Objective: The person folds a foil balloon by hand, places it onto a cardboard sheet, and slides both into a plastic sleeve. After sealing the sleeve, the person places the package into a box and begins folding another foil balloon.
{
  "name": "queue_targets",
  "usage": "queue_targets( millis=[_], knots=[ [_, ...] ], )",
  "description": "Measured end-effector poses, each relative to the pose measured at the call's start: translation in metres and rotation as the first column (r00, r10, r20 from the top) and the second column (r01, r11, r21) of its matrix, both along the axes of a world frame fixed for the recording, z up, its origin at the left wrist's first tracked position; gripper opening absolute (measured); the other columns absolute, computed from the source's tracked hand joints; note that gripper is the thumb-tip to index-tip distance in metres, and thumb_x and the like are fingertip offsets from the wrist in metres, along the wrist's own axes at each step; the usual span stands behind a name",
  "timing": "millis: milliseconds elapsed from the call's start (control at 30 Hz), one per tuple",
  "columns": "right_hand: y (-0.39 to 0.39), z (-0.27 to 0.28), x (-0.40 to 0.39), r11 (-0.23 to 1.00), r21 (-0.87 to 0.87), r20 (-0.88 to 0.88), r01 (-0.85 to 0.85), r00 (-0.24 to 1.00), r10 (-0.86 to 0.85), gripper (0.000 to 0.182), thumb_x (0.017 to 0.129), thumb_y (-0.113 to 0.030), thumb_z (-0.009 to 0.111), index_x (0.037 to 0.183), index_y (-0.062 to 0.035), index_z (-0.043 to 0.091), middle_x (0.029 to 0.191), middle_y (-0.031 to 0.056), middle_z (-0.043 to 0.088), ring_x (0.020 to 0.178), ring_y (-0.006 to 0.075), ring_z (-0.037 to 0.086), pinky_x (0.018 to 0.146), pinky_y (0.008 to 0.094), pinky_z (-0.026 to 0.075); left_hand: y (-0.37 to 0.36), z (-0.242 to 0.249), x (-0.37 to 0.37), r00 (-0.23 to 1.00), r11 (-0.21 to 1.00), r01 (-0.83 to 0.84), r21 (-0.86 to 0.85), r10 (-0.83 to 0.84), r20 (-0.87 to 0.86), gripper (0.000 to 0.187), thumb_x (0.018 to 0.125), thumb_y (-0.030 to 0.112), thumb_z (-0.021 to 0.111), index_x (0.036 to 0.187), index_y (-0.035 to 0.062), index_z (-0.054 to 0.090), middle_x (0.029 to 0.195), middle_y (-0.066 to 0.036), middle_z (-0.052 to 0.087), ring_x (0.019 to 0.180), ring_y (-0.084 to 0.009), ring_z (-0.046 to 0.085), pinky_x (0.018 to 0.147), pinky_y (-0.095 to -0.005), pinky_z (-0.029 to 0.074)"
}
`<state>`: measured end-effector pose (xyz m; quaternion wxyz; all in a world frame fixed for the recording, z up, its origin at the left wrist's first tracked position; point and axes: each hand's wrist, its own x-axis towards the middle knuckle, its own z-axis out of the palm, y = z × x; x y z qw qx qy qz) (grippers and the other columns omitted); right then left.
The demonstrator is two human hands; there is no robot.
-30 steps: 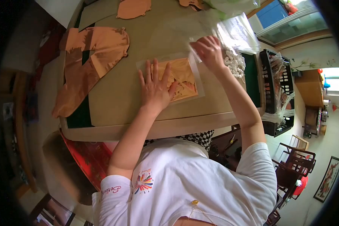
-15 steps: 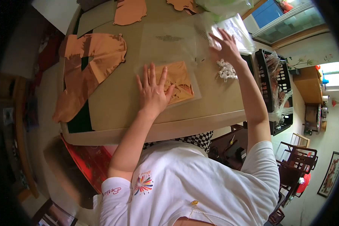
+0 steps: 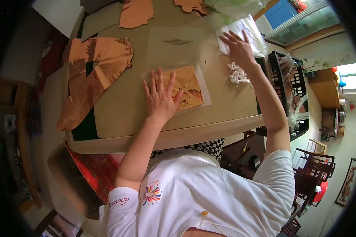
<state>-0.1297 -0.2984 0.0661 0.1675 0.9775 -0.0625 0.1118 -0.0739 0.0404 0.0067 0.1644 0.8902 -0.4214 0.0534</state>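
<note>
My left hand point(image 3: 161, 96) lies flat with fingers spread on the left part of a folded copper-coloured foil piece point(image 3: 189, 85). Under the foil is a clear plastic bag point(image 3: 176, 43) with small printed text on its upper part. My right hand point(image 3: 240, 49) is over the lower edge of a stack of clear plastic bags point(image 3: 251, 33), fingers apart; whether it touches them I cannot tell. Just below that hand sits a small heap of white pieces point(image 3: 238, 74), like strings or ties. A large unfolded copper foil shape point(image 3: 106, 59) spreads over the table's left side.
More copper foil pieces point(image 3: 136, 14) lie at the table's far side, near a greenish plastic bag point(image 3: 235, 7). A black crate point(image 3: 290, 91) with plastic-wrapped items stands right of the table point(image 3: 166, 136). Dark wooden chairs point(image 3: 310, 166) are at the right.
My right hand has shifted slightly towards me and right. The clear bag that reached towards it now lies flat, its printed text sharper. My left hand stays on the foil.
</note>
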Motion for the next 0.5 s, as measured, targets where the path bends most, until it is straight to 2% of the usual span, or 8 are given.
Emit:
queue_targets(
  millis=[33,100,167,200,300,433,500],
  knots=[
    [-0.014,0.002,-0.007,0.998,-0.041,-0.002,0.05,0.999,-0.05,0.051,0.086,-0.006,0.051,0.134,-0.0244,0.054,0.141,-0.0008,0.052,0.136,0.0168,0.041,0.119,0.0503,0.012,0.0,0.0,0.0,1.0,1.0,0.001,-0.007,-0.001,-0.004,0.067,0.095,0.048,0.051,0.152,0.0235,0.026,0.155,-0.021,0.02,0.143,-0.0417,0.019,0.113,-0.0635,0.013],
    [-0.034,0.005,-0.024,0.983,0.024,-0.005,0.182,0.983,-0.182,0.051,0.087,-0.005,0.05,0.133,-0.0251,0.055,0.139,-0.0005,0.054,0.135,0.0174,0.043,0.117,0.054,0.017,-0.001,0.002,0.0,1.0,1.0,-0.006,0.007,0.006,-0.013,0.066,0.095,0.049,0.049,0.152,0.0233,0.027,0.156,-0.021,0.019,0.144,-0.041,0.017,0.114,-0.0625,0.012],
    [-0.06,-0.005,-0.044,0.97,0.035,0.02,0.239,0.971,-0.24,0.045,0.091,-0.007,0.049,0.13,-0.0255,0.058,0.137,-0.0002,0.055,0.133,0.0173,0.045,0.115,0.0565,0.02,-0.001,0.002,-0.001,0.999,0.998,-0.021,0.054,0.023,-0.028,0.065,0.095,0.05,0.046,0.152,0.0227,0.028,0.157,-0.02,0.017,0.146,-0.0395,0.014,0.115,-0.0604,0.01],
    [-0.065,-0.009,-0.049,0.946,0.1,0.015,0.31,0.95,-0.313,0.038,0.095,-0.01,0.047,0.128,-0.0249,0.06,0.135,0.0004,0.057,0.132,0.0167,0.047,0.115,0.056,0.022,-0.001,0.001,-0.002,0.999,0.998,-0.022,0.055,0.023,-0.025,0.065,0.095,0.051,0.046,0.152,0.0229,0.028,0.157,-0.02,0.018,0.146,-0.0395,0.014,0.115,-0.0603,0.01],
    [-0.078,-0.02,-0.058,0.904,0.166,-0.023,0.394,0.918,-0.396,0.035,0.097,-0.014,0.047,0.127,-0.026,0.061,0.135,0.0001,0.057,0.131,0.0166,0.047,0.115,0.056,0.022,-0.001,0.0,0.0,1.0,0.998,-0.021,0.051,0.021,0.0,0.065,0.095,0.051,0.046,0.152,0.0233,0.029,0.157,-0.019,0.018,0.145,-0.0395,0.015,0.115,-0.0602,0.011],
    [-0.081,-0.023,-0.059,0.884,0.237,-0.032,0.402,0.913,-0.407,0.043,0.095,-0.008,0.043,0.13,-0.0274,0.058,0.136,0.002,0.057,0.132,0.019,0.046,0.115,0.0572,0.02,-0.002,-0.001,0.0,1.0,0.999,-0.022,0.047,0.021,0.023,0.065,0.095,0.051,0.046,0.151,0.0231,0.029,0.156,-0.02,0.02,0.145,-0.0399,0.017,0.115,-0.0603,0.012],
    [-0.07,-0.024,-0.057,0.933,0.134,0.177,0.334,0.918,-0.354,0.042,0.092,-0.006,0.044,0.127,-0.0248,0.06,0.131,0.0073,0.059,0.128,0.0237,0.049,0.112,0.0529,0.028,-0.001,0.0,0.0,0.999,0.998,-0.025,0.052,0.024,0.023,0.065,0.095,0.051,0.046,0.151,0.0229,0.03,0.156,-0.02,0.021,0.144,-0.0402,0.018,0.115,-0.0604,0.012]
  ],
)
